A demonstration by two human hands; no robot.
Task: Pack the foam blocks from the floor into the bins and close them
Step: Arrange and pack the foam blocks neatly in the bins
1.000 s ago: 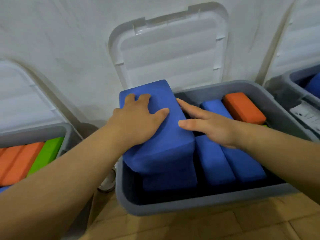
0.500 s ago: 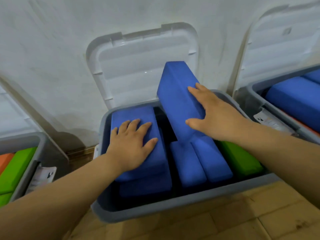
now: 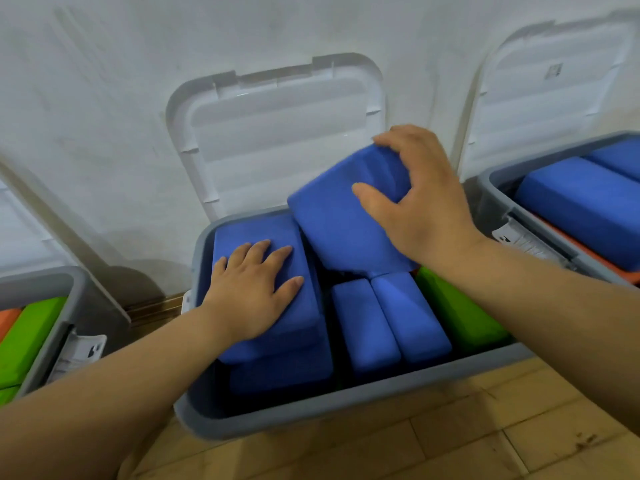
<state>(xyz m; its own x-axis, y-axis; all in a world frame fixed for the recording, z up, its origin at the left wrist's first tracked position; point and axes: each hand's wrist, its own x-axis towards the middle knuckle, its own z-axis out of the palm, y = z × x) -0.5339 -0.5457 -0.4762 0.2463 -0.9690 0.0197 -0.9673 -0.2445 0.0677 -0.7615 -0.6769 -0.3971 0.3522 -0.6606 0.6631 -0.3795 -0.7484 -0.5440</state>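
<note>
At my far left, the left bin (image 3: 52, 299) holds an orange block (image 3: 8, 323) with green foam (image 3: 27, 341) beside it. Straight ahead is the middle bin (image 3: 346, 407), its white lid (image 3: 277, 133) propped open against the wall (image 3: 104, 98). My left hand (image 3: 252, 292) lies flat, fingers straight and spread, pressing on the top blue block (image 3: 249, 230) of a stack of 2 at that bin's left side. Just right of the stack, 2 narrow blue blocks (image 3: 363, 327) stand on edge side by side, long axes running away from me, with a green block (image 3: 457, 313) between them and the right wall of the bin. My right hand (image 3: 415, 209) is curled around the raised end of a tilted blue block (image 3: 336, 230). Its long axis climbs from the low end, which seems to rest over the 2 narrow blocks, up and away toward the lid. I judge that the raised end must come down toward me until the block lies flat, and only my right hand has it. Farther right, the right bin (image 3: 491, 181) holds more blue foam (image 3: 571, 202).
</note>
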